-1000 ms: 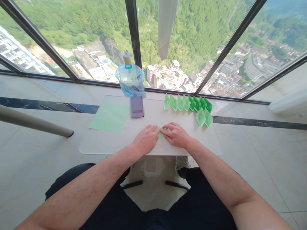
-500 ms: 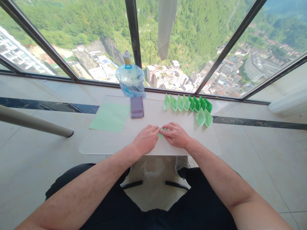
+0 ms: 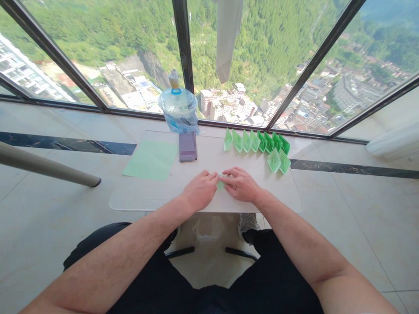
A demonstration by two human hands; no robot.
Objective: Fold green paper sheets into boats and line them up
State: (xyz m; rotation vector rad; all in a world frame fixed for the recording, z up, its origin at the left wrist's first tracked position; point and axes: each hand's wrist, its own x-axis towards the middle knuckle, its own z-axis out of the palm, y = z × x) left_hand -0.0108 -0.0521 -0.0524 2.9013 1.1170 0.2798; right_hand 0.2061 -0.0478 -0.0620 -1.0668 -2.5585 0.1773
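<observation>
A small piece of folded light green paper [image 3: 220, 185] lies on the table between my two hands, mostly covered by them. My left hand [image 3: 202, 188] has its fingers closed on the paper's left side. From the right, my right hand [image 3: 239, 185] pinches the same paper near its top, thumb and forefinger close to the left fingertips. The exact folds are hidden under the fingers. Folded paper boats [image 3: 246, 141] in light and darker green stand in a row at the table's back right, with two light green boats [image 3: 274, 161] in front of them.
Light green paper sheets [image 3: 150, 160] lie flat on the white table [image 3: 137, 196] at the left. A purple, blurred-out flat object [image 3: 187, 146] lies beside them. Behind it stands a blue water jug [image 3: 179, 109] by the window. A beige pole [image 3: 49, 164] is at the far left.
Both hands stay at nearly the same spot on the folded paper. The whole view has shifted very slightly; nothing else has visibly moved.
</observation>
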